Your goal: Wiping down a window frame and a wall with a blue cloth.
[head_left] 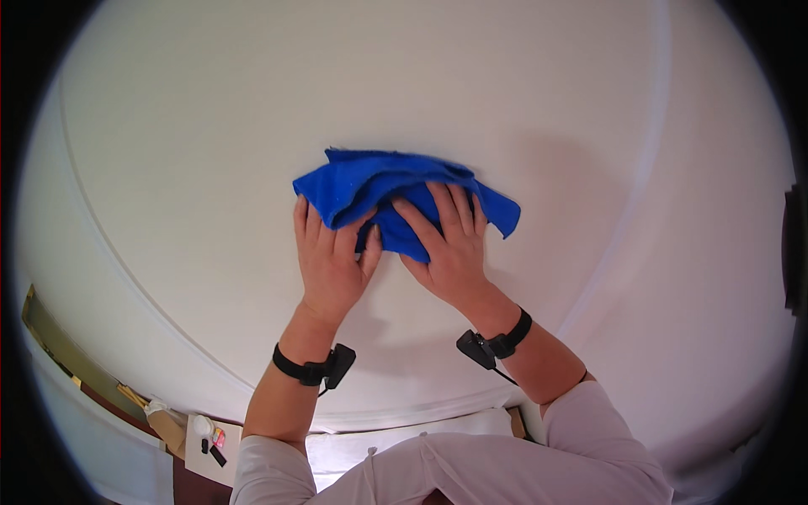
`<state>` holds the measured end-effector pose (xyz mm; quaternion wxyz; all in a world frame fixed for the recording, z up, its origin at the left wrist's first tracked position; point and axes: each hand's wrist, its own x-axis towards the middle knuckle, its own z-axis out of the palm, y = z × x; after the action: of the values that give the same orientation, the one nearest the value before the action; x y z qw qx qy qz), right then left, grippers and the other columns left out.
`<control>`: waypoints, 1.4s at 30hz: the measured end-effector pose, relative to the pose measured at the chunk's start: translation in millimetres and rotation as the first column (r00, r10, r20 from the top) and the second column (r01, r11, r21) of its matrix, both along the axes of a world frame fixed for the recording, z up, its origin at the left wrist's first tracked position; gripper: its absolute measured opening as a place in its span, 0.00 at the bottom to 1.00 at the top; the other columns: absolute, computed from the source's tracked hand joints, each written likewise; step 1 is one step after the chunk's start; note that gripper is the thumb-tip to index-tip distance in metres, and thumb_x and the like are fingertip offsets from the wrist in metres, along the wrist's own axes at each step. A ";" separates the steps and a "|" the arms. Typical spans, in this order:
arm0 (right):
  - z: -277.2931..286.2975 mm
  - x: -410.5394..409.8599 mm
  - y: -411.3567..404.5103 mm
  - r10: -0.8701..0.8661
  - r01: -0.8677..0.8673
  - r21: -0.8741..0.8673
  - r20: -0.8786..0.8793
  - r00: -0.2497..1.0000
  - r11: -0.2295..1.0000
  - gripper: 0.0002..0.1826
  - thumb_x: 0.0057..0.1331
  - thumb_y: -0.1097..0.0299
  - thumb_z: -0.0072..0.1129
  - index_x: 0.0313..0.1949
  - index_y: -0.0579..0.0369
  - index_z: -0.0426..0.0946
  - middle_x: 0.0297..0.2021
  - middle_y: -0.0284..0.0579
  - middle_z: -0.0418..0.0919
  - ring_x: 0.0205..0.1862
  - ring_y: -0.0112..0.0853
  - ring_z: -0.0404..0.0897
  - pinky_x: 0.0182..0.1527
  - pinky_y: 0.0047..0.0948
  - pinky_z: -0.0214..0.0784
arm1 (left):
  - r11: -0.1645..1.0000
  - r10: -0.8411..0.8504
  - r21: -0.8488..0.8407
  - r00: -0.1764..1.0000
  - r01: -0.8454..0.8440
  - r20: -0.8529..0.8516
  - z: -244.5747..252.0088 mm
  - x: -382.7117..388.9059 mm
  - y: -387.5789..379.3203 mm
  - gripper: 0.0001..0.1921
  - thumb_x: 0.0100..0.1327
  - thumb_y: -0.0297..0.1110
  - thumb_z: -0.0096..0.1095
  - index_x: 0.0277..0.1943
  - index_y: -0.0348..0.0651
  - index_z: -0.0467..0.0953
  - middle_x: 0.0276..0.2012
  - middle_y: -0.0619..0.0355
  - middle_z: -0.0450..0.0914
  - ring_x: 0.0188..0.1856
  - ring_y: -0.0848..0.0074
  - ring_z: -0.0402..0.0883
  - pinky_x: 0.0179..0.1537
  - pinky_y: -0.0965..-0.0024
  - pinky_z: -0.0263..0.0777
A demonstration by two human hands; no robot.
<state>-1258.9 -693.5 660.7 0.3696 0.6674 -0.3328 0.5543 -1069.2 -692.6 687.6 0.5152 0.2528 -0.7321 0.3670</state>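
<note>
A bunched, folded blue cloth (404, 189) lies against a broad off-white surface at the middle of the view. My left hand (331, 252) is on the cloth's left part, its index fingertip and part of the thumb by the folds, the outer fingertips at the cloth's lower left edge. My right hand (449, 246) rests on the right part with its fingers spread over the fabric. Whether the fingers pinch the cloth or only press on it cannot be told. Each wrist wears a black strap with a small black device.
At the lower left stands a small white table (205, 467) with a white round container (203, 425), a pink item and small black objects. A brown item lies beside it. A white covered surface (404, 439) shows near my body. A dark object is at the right rim.
</note>
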 end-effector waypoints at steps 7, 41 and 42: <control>-113.1 1.6 -20.0 0.132 -0.110 0.227 -0.086 0.987 0.968 0.35 0.54 0.55 0.71 0.65 0.34 0.77 0.55 0.48 0.75 0.58 0.46 0.74 0.55 0.47 0.69 | 0.983 0.038 0.184 0.998 -0.028 -0.051 -97.5 11.6 -1.6 0.17 0.61 0.27 0.68 0.53 0.37 0.77 0.56 0.42 0.76 0.62 0.43 0.71 0.67 0.34 0.56; -32.0 34.7 -10.7 0.200 -0.172 0.221 -0.109 0.974 0.960 0.36 0.56 0.56 0.72 0.67 0.36 0.74 0.63 0.45 0.73 0.63 0.43 0.74 0.44 0.34 0.80 | 0.974 0.140 0.203 0.975 -0.104 -0.170 -71.1 33.7 -12.7 0.14 0.67 0.23 0.62 0.54 0.35 0.75 0.55 0.39 0.75 0.61 0.39 0.70 0.66 0.38 0.59; -55.1 33.0 -8.1 0.198 -0.137 0.339 -0.152 0.968 0.931 0.37 0.56 0.56 0.72 0.67 0.36 0.74 0.62 0.45 0.73 0.62 0.41 0.74 0.43 0.34 0.80 | 0.962 0.166 0.244 0.971 -0.122 -0.171 -98.4 35.8 -12.8 0.15 0.67 0.24 0.62 0.56 0.33 0.74 0.57 0.37 0.74 0.62 0.37 0.69 0.66 0.37 0.58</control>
<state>-1226.0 -701.6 605.7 0.2344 0.7935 -0.3260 0.4572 -1033.3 -705.4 589.2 0.5212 0.3978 -0.6972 0.2899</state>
